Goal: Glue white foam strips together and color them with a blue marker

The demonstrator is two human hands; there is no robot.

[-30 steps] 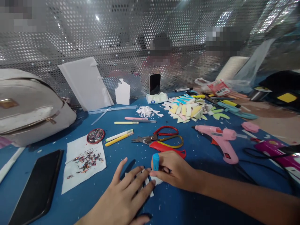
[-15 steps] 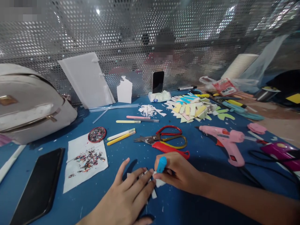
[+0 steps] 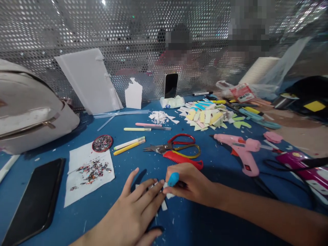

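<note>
My left hand [image 3: 138, 205] lies flat with its fingers stretched over small white foam or paper pieces [image 3: 164, 205], pressing them to the blue table. Right beside its fingertips, my right hand [image 3: 188, 182] is closed around a blue pen [image 3: 173, 179], whose tip is hidden behind my fingers. Part of a white piece shows under the right hand. Just beyond the hands are red-handled scissors [image 3: 160, 148] and a red cutter [image 3: 183, 159]. A yellow pen [image 3: 129, 147] and a white-and-green pen [image 3: 130, 142] lie to their left.
At left are a black phone [image 3: 34, 201], a sheet with sequins [image 3: 88, 188] and a white backpack [image 3: 33, 109]. A pink glue gun [image 3: 242, 148] with a cord lies right. Coloured strips [image 3: 207, 114] pile up behind. A propped phone [image 3: 171, 86] stands by the perforated metal wall [image 3: 143, 30].
The view has shifted a little, so everything sits slightly further left and higher. The blue pen leans more in my right hand; my left hand stays flat on the pieces.
</note>
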